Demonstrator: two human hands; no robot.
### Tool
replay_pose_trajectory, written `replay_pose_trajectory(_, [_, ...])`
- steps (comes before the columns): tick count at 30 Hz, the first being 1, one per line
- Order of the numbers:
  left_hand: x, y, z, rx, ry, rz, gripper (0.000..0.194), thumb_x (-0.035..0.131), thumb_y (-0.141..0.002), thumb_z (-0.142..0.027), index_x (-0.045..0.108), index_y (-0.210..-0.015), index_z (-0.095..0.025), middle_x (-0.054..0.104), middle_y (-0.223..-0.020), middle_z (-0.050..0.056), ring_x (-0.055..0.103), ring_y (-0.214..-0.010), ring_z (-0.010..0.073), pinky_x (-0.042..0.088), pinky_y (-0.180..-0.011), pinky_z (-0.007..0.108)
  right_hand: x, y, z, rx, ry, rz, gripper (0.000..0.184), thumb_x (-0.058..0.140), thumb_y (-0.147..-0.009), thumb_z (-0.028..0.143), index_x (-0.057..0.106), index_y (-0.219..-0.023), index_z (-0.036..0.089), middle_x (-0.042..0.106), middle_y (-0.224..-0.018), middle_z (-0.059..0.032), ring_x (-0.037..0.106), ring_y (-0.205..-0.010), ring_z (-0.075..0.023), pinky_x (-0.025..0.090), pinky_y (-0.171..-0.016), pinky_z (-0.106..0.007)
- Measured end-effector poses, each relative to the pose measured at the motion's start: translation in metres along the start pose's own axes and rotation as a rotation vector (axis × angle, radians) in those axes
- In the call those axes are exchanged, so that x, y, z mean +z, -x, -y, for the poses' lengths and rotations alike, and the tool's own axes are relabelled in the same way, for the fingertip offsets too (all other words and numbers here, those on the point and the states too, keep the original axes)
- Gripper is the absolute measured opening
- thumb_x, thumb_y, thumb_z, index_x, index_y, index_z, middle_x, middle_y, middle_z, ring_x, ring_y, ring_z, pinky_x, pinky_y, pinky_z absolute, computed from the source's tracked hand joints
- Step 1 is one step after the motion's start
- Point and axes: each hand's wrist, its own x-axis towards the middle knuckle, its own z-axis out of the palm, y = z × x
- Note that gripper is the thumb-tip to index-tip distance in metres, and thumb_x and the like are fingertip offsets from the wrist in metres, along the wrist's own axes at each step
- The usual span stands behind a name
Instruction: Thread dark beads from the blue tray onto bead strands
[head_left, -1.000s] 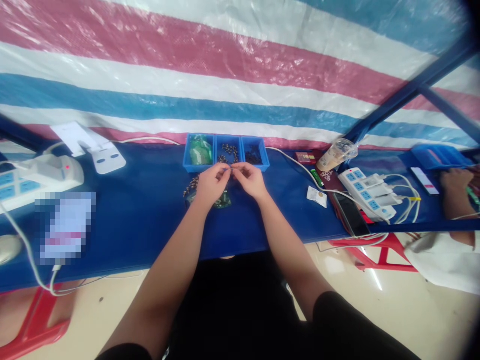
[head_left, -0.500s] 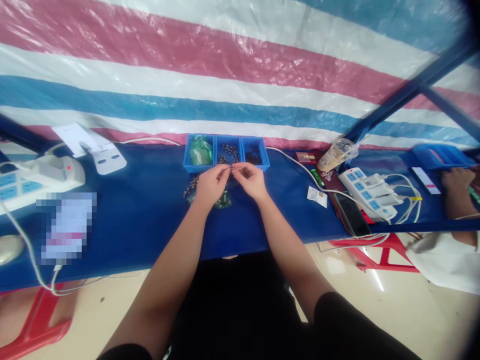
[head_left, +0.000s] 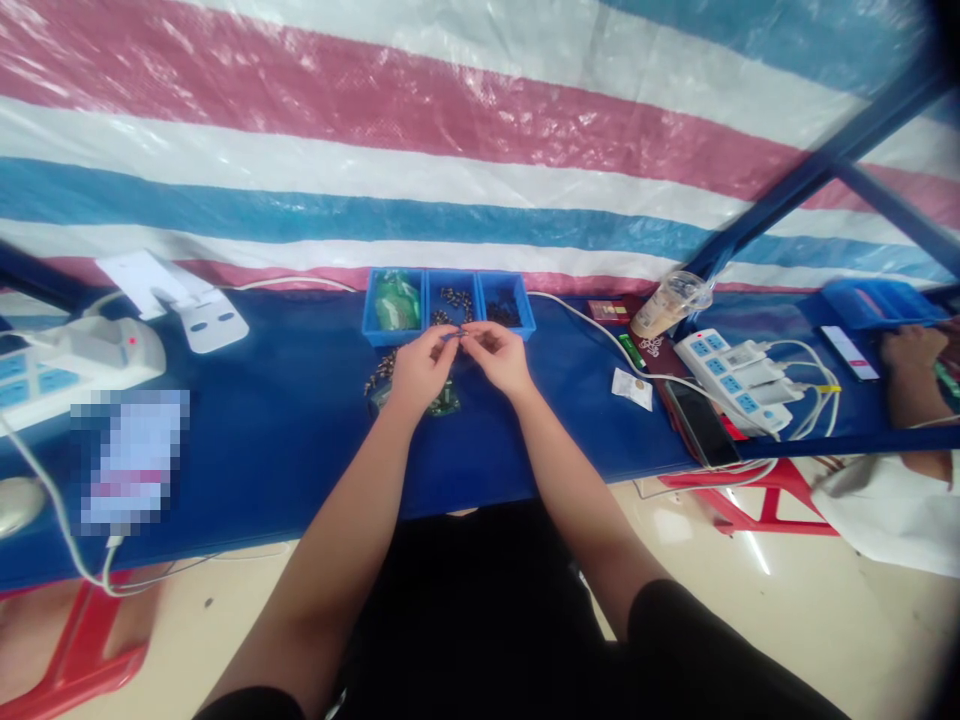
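Note:
My left hand [head_left: 420,368] and my right hand [head_left: 496,358] meet fingertip to fingertip above the blue table [head_left: 285,430], pinching one small dark part [head_left: 455,338] between them; it is too small to identify. Just beyond my fingers stands a blue three-compartment tray [head_left: 448,304]: green pieces on the left, small dark parts in the middle and on the right. Under my left hand lies a green board [head_left: 445,404], and a loose heap of small parts [head_left: 380,371] sits to its left.
A white power strip [head_left: 60,362] and white stand [head_left: 196,312] are at the left. To the right lie a drink cup [head_left: 664,306], a dark phone [head_left: 700,423] and a power strip with plugs [head_left: 739,385]. Another person's hand [head_left: 909,368] rests at the far right. Red stools stand below.
My hands keep their pinch on the small part in the same place. The view has tilted slightly; nothing else has moved.

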Motion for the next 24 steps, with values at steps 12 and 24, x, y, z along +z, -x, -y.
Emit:
replay_pose_trajectory(12, [-0.0036,-0.0015,-0.0016,0.019,-0.041,0.014,0.028,0.053,-0.099,-0.038,0.073,-0.11,-0.021,0.077,-0.091,0.004,0.07,-0.077,0.017,0.052,-0.074,0.028,0.0031,-0.0007,0.001,0.004,-0.004,0.007,0.035,0.073,-0.083,0.048,0.072,-0.107,0.022,0.072,-0.089,-0.0038,0.068,-0.081,-0.0161,0.059,-0.08,-0.034])
replay_pose_trajectory(24, [-0.0031,-0.0006,-0.002,0.047,-0.063,0.068,0.028,0.054,-0.097,-0.032,0.075,-0.112,-0.023,0.077,-0.096,0.004,0.069,-0.079,0.0186,0.052,-0.077,0.029,0.0007,0.001,0.0038,-0.137,0.012,-0.02,0.025,0.075,-0.083,0.046,0.075,-0.098,0.026,0.066,-0.112,-0.0061,0.064,-0.086,-0.0157,0.058,-0.072,-0.032])
